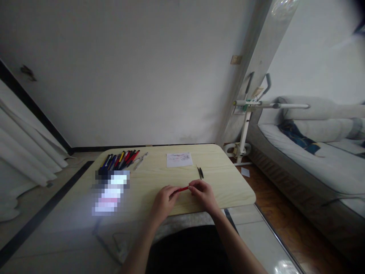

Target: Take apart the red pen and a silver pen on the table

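A slim red pen (183, 188) lies level between my two hands, just above the near part of the table. My left hand (167, 197) pinches its left end, and my right hand (203, 192) has its fingertips closed on the right end. Beyond my right hand lie a black pen cap (201, 172) and a thin dark pen part (199, 172), side by side. Farther back is a white sheet of paper (179, 160) with small red and dark marks on it.
The wooden-topped table (154, 175) stands near the wall. Several pens and markers (119, 160) lie at its back left, beside a metal compass (139, 160). A bright, pixelated phone-like screen (110, 194) is at the left. To the right are exercise equipment (245, 125) and a sofa (308, 152).
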`<state>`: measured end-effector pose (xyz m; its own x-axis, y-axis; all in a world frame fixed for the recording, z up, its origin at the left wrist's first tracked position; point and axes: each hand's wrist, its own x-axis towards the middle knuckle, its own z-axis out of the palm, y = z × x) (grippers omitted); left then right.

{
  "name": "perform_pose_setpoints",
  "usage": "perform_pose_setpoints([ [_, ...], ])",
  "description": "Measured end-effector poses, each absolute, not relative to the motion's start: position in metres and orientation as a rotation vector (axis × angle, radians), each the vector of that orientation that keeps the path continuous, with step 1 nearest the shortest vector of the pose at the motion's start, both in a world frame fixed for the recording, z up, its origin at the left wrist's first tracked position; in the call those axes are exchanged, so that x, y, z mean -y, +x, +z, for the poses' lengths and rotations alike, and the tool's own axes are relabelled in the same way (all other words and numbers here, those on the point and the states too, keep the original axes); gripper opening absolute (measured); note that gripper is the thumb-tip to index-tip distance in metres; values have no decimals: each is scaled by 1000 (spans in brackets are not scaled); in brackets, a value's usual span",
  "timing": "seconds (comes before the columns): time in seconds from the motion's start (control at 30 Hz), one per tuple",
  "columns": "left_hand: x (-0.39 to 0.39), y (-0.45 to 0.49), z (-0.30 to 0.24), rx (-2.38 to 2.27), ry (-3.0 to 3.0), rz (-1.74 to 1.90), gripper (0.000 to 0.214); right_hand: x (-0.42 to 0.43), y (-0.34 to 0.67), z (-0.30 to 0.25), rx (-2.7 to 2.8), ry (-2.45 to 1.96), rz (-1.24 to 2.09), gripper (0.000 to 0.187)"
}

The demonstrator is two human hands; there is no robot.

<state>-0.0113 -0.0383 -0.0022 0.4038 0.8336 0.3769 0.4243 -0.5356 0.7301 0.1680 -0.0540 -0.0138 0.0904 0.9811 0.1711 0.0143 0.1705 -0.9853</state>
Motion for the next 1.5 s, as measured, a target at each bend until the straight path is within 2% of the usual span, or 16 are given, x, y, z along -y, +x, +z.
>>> perform_pose_setpoints([
  [0.3,37,-11,-7,-1135,1865,1077,22,53,166,-16,1181,-1132,880,20],
  [0.4,35,-12,-10,-1166,1702,1137,20,55,170,-13,1204,-1202,698,20],
  [0.53,34,-12,-12,-1163,1649,1179,19,55,192,-10,1433,-1370,298,18],
  [0.7,34,-12,-15,-1160,1670,1177,19,44,218,-17,1574,-1635,82,21],
  [0.97,34,-12,-15,-1172,1674,1153,21,45,213,-19,1713,-1809,13,24],
  [1.13,35,-12,-12,-1168,1708,1132,21,47,214,-19,1767,-1750,22,22],
  [1.3,36,-12,-10,-1162,1737,1128,20,47,212,-16,1844,-1666,-1,33],
  [1.5,36,-13,-10,-1175,1745,1122,21,50,207,-11,1935,-1635,-12,28],
])
